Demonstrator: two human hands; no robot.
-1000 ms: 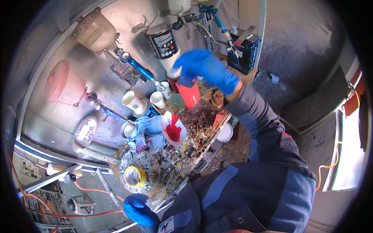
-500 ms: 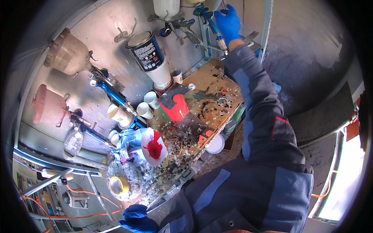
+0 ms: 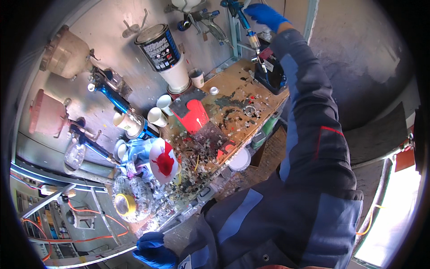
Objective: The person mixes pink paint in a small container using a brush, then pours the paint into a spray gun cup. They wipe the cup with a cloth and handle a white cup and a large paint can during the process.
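My right hand (image 3: 267,16), in a blue glove, reaches up at the upper right. Its fingers stretch left beside the handle of a hanging blue spray gun (image 3: 241,18); whether they touch it I cannot tell. Below the wrist, a dark container (image 3: 268,74) with a red and white label stands on the bench, partly hidden by my sleeve. Low at the front is my left hand (image 3: 154,252), also blue-gloved, loosely curled with fingers apart. No object shows in it. A white oval piece with red paint (image 3: 163,161) is nearest to it beyond a yellow tape roll (image 3: 125,204).
The paint-stained bench (image 3: 233,76) bears paper cups (image 3: 157,116) and a black-labelled tin (image 3: 159,49) stacked on a white tub (image 3: 174,76). Spray guns with cups (image 3: 74,54) hang along the metal wall. An orange hose (image 3: 92,219) runs at lower left.
My right hand has straightened its fingers and shifted slightly upward beside the spray gun. The view has shifted, and the dark container now shows below my wrist. My left hand stays low.
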